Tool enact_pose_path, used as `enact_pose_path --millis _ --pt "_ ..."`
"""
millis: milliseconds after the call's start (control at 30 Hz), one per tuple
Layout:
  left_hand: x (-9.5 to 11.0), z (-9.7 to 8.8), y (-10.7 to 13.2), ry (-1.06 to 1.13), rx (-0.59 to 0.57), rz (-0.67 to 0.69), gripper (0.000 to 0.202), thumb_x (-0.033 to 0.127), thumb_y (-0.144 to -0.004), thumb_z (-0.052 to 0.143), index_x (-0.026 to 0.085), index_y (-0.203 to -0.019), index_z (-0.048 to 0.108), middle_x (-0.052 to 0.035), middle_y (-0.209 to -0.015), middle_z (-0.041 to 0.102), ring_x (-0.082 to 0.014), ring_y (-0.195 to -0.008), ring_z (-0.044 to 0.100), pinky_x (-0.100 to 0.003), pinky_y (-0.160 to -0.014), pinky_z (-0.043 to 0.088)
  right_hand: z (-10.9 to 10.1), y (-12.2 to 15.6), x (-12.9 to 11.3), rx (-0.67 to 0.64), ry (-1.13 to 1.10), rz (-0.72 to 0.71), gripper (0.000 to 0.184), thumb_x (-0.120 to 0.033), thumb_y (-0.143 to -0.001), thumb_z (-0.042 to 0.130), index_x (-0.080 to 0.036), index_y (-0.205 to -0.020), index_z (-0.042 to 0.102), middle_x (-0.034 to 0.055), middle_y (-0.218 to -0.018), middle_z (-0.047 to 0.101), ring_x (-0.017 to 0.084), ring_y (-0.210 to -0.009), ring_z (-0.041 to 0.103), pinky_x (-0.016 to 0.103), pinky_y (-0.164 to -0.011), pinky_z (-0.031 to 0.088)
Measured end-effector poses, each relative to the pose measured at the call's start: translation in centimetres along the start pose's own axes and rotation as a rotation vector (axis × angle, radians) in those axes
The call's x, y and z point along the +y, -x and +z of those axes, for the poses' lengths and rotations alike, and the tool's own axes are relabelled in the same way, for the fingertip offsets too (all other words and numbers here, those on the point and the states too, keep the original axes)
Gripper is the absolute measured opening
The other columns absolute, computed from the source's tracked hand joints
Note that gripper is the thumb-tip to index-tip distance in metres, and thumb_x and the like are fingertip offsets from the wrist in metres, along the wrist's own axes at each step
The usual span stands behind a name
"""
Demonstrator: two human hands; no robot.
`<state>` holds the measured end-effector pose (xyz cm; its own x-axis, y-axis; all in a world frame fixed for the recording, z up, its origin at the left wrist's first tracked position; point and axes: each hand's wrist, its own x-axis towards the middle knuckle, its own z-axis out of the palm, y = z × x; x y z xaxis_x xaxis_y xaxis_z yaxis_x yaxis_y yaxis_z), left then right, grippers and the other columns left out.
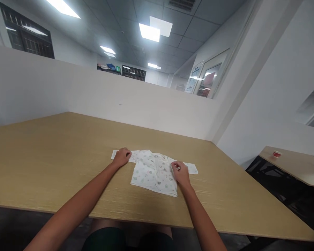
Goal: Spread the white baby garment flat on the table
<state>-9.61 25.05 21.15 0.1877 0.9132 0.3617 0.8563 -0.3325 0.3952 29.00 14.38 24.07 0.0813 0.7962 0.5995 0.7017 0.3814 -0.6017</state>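
A small white baby shirt with a scattered print lies spread flat, its sleeves stretched out to both sides and its front opening facing up. My left hand is on the sleeve at the left, fingers curled in a pinch on the cloth. At the opposite side, my right hand pinches the shirt near where the other sleeve joins the body. That hand covers part of the sleeve, whose cuff shows beyond it. The fingertips of both hands are partly hidden.
The shirt lies on a wide wood-toned table, its near edge just before my legs. A low white partition borders the far side. To the right stands another table with a red and white paper cup.
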Motion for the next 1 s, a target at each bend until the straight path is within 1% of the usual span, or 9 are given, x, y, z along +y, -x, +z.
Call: enact_pose_path --millis 133,267,433,567,667,800,833,900,1000 --pt "-0.4 -0.1 -0.1 -0.023 -0.033 -0.009 0.035 0.036 -0.096 0.052 0.023 -0.112 0.079 -0.0105 -0.123 0.072 -0.0285 -0.121 0.063 -0.038 -0.103 0.048 0.5 0.2 0.1 -0.034 -0.013 0.012 0.035 -0.047 -0.091 0.054 -0.018 -0.085 0.072 0.0093 -0.092 0.072 0.024 -0.081 0.063 0.038 -0.082 0.051" --pt "-0.5 -0.2 0.4 -0.081 -0.109 0.006 0.050 0.046 -0.098 0.047 0.026 -0.139 0.068 -0.0117 -0.150 0.059 -0.0339 -0.140 0.050 -0.049 -0.115 0.039 0.8 0.2 0.4 -0.053 -0.014 0.018 0.036 -0.048 -0.089 0.053 -0.019 -0.084 0.072 0.0100 -0.091 0.072 0.025 -0.081 0.063 0.038 -0.083 0.051" --pt "-0.3 0.0 1.0 -0.147 -0.211 0.013 0.077 0.061 -0.099 0.038 0.016 -0.160 0.045 -0.0153 -0.168 0.036 -0.0368 -0.157 0.029 -0.055 -0.125 0.022 0.9 0.4 0.5 -0.074 -0.013 0.036 0.037 -0.050 -0.088 0.054 -0.019 -0.085 0.073 0.0096 -0.094 0.072 0.025 -0.084 0.063 0.039 -0.086 0.051" --pt "0.3 -0.5 1.2 -0.177 -0.199 0.015 0.090 0.070 -0.096 0.037 0.010 -0.163 0.037 -0.0154 -0.172 0.029 -0.0362 -0.161 0.019 -0.054 -0.128 0.016 0.9 0.4 0.7 -0.100 -0.009 0.052 0.037 -0.050 -0.088 0.054 -0.018 -0.086 0.073 0.0096 -0.095 0.072 0.026 -0.086 0.064 0.039 -0.088 0.051" --pt "0.8 -1.2 1.1 -0.193 -0.129 -0.007 0.081 0.063 -0.099 0.036 0.010 -0.159 0.044 -0.0151 -0.171 0.032 -0.0344 -0.160 0.023 -0.050 -0.129 0.017 0.8 0.2 1.2 -0.071 -0.005 0.046 0.038 -0.049 -0.089 0.053 -0.018 -0.093 0.074 0.0099 -0.100 0.073 0.027 -0.092 0.065 0.041 -0.092 0.052" --pt "1.5 -1.2 1.1 -0.209 -0.080 -0.069 0.058 0.045 -0.103 0.030 0.013 -0.137 0.066 -0.0177 -0.153 0.057 -0.0336 -0.142 0.049 -0.047 -0.119 0.036 0.7 -0.1 2.1 -0.042 0.086 0.032 0.046 -0.038 -0.095 0.042 -0.013 -0.118 0.073 0.0134 -0.124 0.069 0.029 -0.118 0.061 0.043 -0.110 0.047" --pt "1.7 -0.9 1.1 -0.214 -0.089 -0.081 0.057 0.043 -0.103 0.031 0.013 -0.133 0.069 -0.0187 -0.148 0.060 -0.0344 -0.139 0.053 -0.048 -0.116 0.039 0.7 -0.1 2.3 -0.075 0.137 0.049 0.049 -0.034 -0.096 0.040 -0.011 -0.126 0.071 0.0147 -0.130 0.067 0.028 -0.125 0.058 0.043 -0.115 0.043" --pt "2.1 -0.1 1.5 -0.226 -0.113 -0.103 0.060 0.047 -0.103 0.033 0.011 -0.136 0.067 -0.0212 -0.150 0.058 -0.0390 -0.141 0.050 -0.054 -0.117 0.037 0.6 -0.2 2.8 -0.203 0.255 0.121 0.054 -0.029 -0.099 0.037 -0.005 -0.140 0.064 0.0173 -0.145 0.058 0.028 -0.140 0.049 0.043 -0.124 0.034" --pt "2.3 1.1 1.9 -0.237 -0.139 -0.120 0.075 0.059 -0.102 0.032 0.009 -0.154 0.051 -0.0223 -0.164 0.041 -0.0457 -0.153 0.032 -0.064 -0.122 0.025 0.1 -0.4 3.6 -0.401 0.409 0.221 0.058 -0.028 -0.105 0.035 0.000 -0.153 0.050 0.0181 -0.161 0.040 0.027 -0.153 0.033 0.040 -0.130 0.022"
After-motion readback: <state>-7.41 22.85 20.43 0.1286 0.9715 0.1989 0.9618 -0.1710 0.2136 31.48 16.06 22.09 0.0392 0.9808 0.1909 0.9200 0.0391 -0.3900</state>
